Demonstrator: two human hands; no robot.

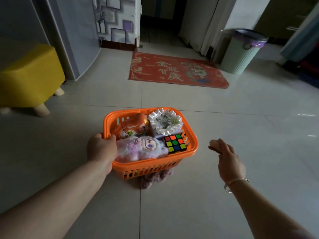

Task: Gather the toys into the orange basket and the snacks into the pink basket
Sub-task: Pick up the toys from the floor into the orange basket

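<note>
Toys fill the orange basket, which sits on the pale tiled floor in front of me. My left hand grips its left rim, fingers curled over the edge and touching the fluffy pink plush doll that lies along the near side. Next to the doll, in the right corner, a colour puzzle cube leans against the wall of the basket. Behind them are an orange plush toy and a white ruffled rosette with a picture in its middle; the small print on it I cannot read. A piece of mauve fuzzy fabric shows from under the near side of the basket.

My right hand hovers to the right of the basket, apart from it, with fingers straight and together, holding nothing. A silver bangle is on that wrist.

Further away a red doormat lies before a dark doorway; it has large pale Chinese characters, among them 金 and 歲, and a dragon figure. A yellow stool stands at the left, and a pale green bin with a purple liner at the right, both well apart from the basket. Nothing stands between my hands and the basket.
</note>
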